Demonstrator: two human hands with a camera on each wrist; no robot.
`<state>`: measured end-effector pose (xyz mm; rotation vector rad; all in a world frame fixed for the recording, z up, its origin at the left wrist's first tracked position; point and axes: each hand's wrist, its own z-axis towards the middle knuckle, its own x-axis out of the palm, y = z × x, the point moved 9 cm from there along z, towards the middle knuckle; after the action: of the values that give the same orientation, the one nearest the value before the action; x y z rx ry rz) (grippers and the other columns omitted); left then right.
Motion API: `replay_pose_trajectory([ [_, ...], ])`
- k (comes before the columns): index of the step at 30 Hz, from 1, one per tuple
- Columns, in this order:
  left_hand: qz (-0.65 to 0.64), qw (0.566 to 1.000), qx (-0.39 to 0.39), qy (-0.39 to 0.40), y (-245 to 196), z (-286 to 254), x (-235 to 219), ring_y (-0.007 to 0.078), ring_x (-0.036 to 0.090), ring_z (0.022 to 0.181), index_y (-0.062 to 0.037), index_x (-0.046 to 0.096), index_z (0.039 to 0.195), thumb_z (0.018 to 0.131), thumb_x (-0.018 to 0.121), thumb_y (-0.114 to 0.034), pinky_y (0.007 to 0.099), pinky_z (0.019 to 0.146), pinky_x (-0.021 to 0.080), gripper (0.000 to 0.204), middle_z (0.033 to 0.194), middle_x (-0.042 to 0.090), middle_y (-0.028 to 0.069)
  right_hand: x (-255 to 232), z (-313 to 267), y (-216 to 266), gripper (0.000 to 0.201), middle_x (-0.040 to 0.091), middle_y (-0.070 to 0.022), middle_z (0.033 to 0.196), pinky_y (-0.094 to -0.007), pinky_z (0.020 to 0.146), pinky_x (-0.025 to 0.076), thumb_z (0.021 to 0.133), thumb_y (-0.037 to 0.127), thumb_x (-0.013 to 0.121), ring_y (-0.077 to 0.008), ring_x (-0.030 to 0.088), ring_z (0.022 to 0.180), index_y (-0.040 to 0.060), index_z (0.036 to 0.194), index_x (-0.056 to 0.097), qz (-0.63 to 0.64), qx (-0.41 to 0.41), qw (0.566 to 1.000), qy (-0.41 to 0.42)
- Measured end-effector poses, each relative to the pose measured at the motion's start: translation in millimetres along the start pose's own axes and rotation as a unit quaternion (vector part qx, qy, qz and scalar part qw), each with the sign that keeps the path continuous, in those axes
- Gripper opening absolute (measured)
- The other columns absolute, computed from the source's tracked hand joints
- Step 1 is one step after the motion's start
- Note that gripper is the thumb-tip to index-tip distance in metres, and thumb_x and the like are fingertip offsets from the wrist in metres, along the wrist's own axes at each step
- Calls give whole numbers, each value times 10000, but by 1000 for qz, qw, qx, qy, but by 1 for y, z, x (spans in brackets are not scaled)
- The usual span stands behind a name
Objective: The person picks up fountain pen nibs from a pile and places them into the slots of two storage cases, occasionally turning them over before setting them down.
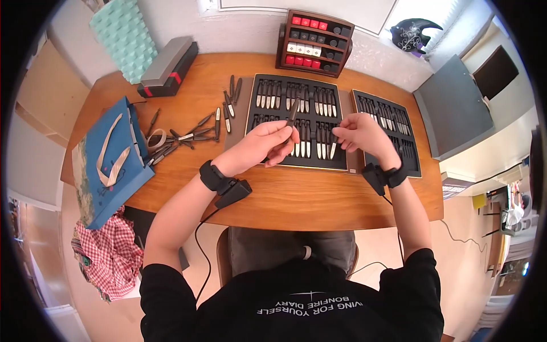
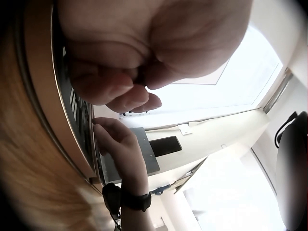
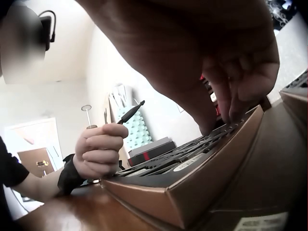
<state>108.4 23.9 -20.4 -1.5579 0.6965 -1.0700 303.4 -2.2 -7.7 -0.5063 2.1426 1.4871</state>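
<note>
My left hand [image 1: 263,142] grips a slim dark pen-like stick [image 3: 130,114] in its fist, over the front left of a black-lined case [image 1: 298,167]. In the right wrist view its narrow, notched tip points up and away from the fist. My right hand [image 1: 364,137] reaches down to the case's front right, where thumb and fingers pinch the dark upper end of another slim stick [image 1: 333,150] with a pale lower end. That stick leans a little against its row. Similar sticks [image 1: 268,94] stand side by side in rows in the case.
Loose sticks [image 1: 194,135] lie scattered on the left of the wooden table [image 1: 307,196], beside a blue gift bag [image 1: 117,162]. A second case [image 1: 393,122] sits at right, near a grey lid [image 1: 456,108]. Behind are a small wooden rack [image 1: 313,43] and a grey-black box [image 1: 168,67].
</note>
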Motion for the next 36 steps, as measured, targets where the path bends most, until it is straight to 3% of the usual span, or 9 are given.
replay_pose_trajectory([
  [4,3,1000,-6,-5,3,1,-1,64,419,511,-64,525,959,1042,375,-262,196,466,337,262,677,456,-21,2,3,-4,201,639,-60,679,-230,489,490,861,163,685,-99,609,563,-30,860,631,-24,-16,999,-40],
  [6,6,1000,-6,-5,4,1,-1,63,419,511,-65,525,957,1041,378,-262,196,466,336,261,677,458,-21,3,-2,-7,206,621,-61,688,-269,526,486,832,175,710,-137,605,589,-14,869,634,-42,5,997,-61],
  [8,8,1000,-5,-5,4,2,-1,62,418,511,-65,526,955,1040,380,-263,195,466,335,260,678,459,-21,-6,-11,11,219,599,-77,712,-314,605,487,804,193,729,-194,610,666,9,880,639,-186,-96,965,-156],
  [13,24,1000,-10,1,6,2,0,57,423,511,-68,528,951,1037,387,-269,191,459,329,260,665,460,-27,-5,-36,17,214,631,-99,865,-356,727,500,785,153,713,-270,622,808,21,943,654,-203,-133,958,-153],
  [15,22,1000,-16,-2,5,0,2,55,424,510,-70,528,950,1038,384,-271,189,459,327,262,662,460,-29,8,-57,39,240,639,-101,1013,-362,844,492,789,138,698,-286,604,959,26,998,665,-291,-317,887,-170],
  [21,31,999,-27,0,5,-1,7,49,423,511,-77,529,946,1037,384,-284,181,458,320,269,652,462,-32,15,-50,26,342,591,-105,1259,-400,995,419,801,191,700,-310,522,1184,48,1110,670,-311,-270,901,-136],
  [30,29,999,-16,16,6,-1,8,48,435,509,-79,534,934,1035,392,-295,179,467,325,277,635,474,-33,15,-53,31,328,537,-167,1316,-447,1039,373,811,212,692,-347,442,1277,77,1110,680,-379,-295,864,-151],
  [33,63,997,-23,39,3,-1,15,52,472,490,-68,551,929,1034,395,-295,178,463,340,294,622,521,-23,6,-46,34,275,569,-160,1249,-417,1002,407,826,135,666,-331,519,1186,42,1083,639,-191,-278,932,-130],
  [36,78,995,-41,50,4,-5,20,65,515,476,-52,571,924,1033,399,-302,179,464,373,322,629,583,3,29,-40,32,168,636,-89,1159,-255,742,512,934,90,577,-143,639,875,13,1076,622,214,-206,954,32],
])
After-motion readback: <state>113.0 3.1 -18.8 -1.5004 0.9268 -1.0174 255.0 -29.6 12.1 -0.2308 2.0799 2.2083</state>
